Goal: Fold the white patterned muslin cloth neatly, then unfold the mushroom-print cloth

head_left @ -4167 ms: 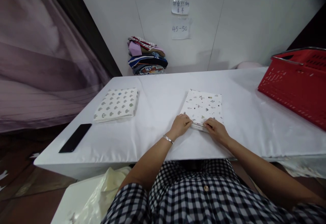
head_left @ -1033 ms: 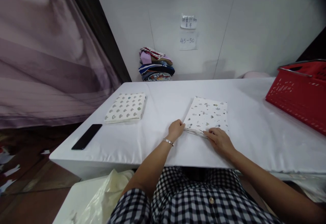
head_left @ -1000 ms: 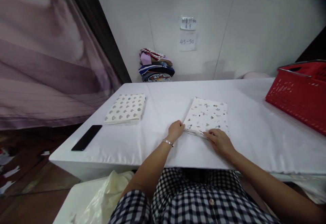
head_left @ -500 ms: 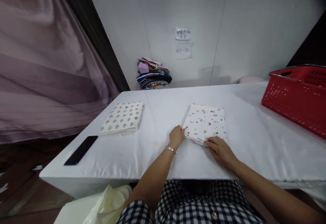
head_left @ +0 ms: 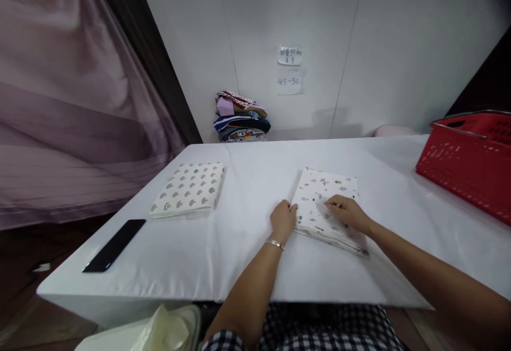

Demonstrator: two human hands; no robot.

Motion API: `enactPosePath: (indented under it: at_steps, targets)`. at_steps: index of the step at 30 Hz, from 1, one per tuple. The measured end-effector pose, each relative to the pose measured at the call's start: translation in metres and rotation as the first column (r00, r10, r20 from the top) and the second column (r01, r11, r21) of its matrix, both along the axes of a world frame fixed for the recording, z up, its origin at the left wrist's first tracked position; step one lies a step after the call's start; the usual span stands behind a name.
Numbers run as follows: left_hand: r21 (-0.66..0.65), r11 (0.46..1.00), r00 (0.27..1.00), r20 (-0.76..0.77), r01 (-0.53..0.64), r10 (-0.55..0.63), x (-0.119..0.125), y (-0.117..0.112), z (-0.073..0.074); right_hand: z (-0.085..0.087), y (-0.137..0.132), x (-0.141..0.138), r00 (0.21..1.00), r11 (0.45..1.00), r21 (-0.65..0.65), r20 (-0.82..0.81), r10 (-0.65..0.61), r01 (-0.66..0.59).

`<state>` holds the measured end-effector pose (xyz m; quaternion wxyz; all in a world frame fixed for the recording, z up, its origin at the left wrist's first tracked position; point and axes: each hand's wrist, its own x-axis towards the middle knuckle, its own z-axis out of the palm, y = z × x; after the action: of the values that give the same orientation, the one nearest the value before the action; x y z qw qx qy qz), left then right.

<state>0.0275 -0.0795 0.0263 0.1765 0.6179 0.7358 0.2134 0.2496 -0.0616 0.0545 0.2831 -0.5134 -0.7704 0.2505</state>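
A folded white cloth with small coloured prints (head_left: 319,191) lies on the white table (head_left: 247,244) in front of me. My left hand (head_left: 282,222), with a thin bracelet on the wrist, rests with curled fingers against the cloth's left edge. My right hand (head_left: 346,212) lies palm down on top of the cloth, fingers stretched toward its middle. Neither hand lifts the cloth off the table.
A second folded cloth with a grey-green print (head_left: 187,189) lies at the left. A black phone (head_left: 114,245) sits near the left front edge. A red basket (head_left: 471,162) stands at the right. Folded clothes are stacked (head_left: 240,117) against the back wall.
My right hand has moved from the cloth's near edge up onto its top. The left hand stays at the left edge. The camera view has tilted up slightly.
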Motion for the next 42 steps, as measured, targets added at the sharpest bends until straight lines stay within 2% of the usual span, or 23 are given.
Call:
enactPosePath:
  at_steps: [5,9,13,17,27,34,38,42]
  targets:
    - [0.026,0.999,0.999,0.028,0.025,-0.026,-0.005,-0.001,-0.008,-0.003,0.082,-0.01,0.963,0.988,0.064,0.222,-0.152,0.142]
    - [0.051,0.997,0.998,0.032,0.054,-0.056,-0.008,0.0,-0.007,-0.009,0.139,-0.026,0.927,0.982,0.076,0.325,-0.187,0.171]
    - [0.041,0.996,0.997,0.014,0.078,-0.078,-0.008,-0.001,-0.006,-0.017,0.177,-0.042,0.899,0.984,0.024,0.404,-0.17,0.175]
    - [0.045,0.994,0.995,-0.022,0.098,-0.097,-0.008,-0.001,-0.007,-0.018,0.197,-0.048,0.885,0.989,-0.035,0.451,-0.111,0.142]
    - [0.026,0.992,0.989,-0.08,0.127,-0.125,-0.007,0.003,-0.011,-0.034,0.201,-0.064,0.887,0.989,0.032,0.439,-0.144,0.145]
    - [0.009,0.992,0.986,-0.104,0.128,-0.126,-0.007,0.004,-0.01,-0.03,0.188,-0.059,0.835,0.98,0.064,0.516,-0.192,0.187]
    - [0.012,0.992,0.986,-0.111,0.129,-0.127,-0.007,0.004,-0.009,-0.03,0.166,-0.038,0.806,0.97,0.125,0.539,-0.243,0.209]
    - [0.013,0.991,0.987,-0.095,0.13,-0.128,-0.007,0.005,-0.008,-0.028,0.131,0.008,0.777,0.951,0.156,0.549,-0.308,0.266]
